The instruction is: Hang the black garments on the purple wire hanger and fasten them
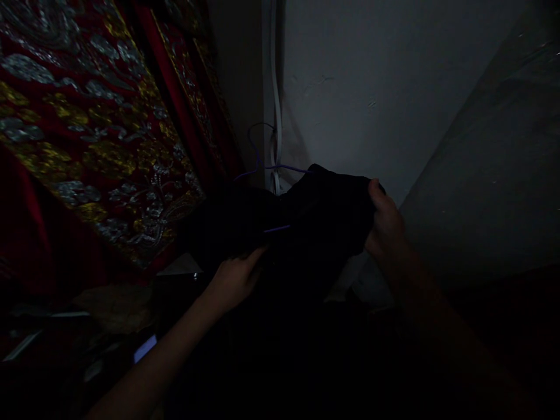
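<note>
A black garment (324,204) hangs on a thin purple hanger (289,168) in front of me, its neckline around the hanger's upper part. A short piece of purple (277,228) shows lower down within the dark cloth. My right hand (387,224) is closed on the garment's right shoulder edge, thumb on top. At the garment's front, my left hand (236,283) is closed on the cloth, its fingertips lost in the dark fabric. The garment's lower part merges into deep shadow.
Red cloth with gold and silver embroidery (105,111) hangs at the left. A pale cable (275,76) runs down the grey wall (371,76) behind the hanger. Low at the left lie a small bluish-white object (144,348) and dim clutter.
</note>
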Motion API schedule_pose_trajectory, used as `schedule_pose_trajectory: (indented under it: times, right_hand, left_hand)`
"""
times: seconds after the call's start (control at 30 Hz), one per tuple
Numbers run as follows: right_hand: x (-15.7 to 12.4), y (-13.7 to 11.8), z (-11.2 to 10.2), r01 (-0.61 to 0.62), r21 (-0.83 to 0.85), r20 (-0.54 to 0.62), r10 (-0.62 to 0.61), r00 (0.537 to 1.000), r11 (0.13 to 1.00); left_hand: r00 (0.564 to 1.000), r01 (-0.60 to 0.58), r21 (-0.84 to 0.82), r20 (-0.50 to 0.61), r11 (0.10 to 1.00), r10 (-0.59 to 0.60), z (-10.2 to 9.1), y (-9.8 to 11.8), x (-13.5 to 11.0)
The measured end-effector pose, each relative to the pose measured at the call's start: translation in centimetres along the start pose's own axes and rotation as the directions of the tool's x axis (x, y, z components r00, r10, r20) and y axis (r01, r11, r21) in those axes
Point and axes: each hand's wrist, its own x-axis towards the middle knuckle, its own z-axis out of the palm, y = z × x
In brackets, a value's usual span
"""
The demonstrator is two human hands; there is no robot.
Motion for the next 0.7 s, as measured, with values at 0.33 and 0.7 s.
schedule_pose_trajectory:
  times: [0.33, 0.7]
  right_hand:
    - [0.5, -1.0, 0.5, -0.027, 0.405, -0.075, 0.063, 0.995, 0.914]
    - [-5.1, 6.4, -1.1, -0.045, 0.225, -0.365, 0.127, 0.922, 0.973]
  left_hand:
    - [0.980, 0.083, -0.132, -0.168, 0.988, -0.104, 1.8, 1.4, -0.1]
    - [0.879, 0.046, -0.640, -0.338, 0.767, -0.335, 8.3, 3.2, -3.2]
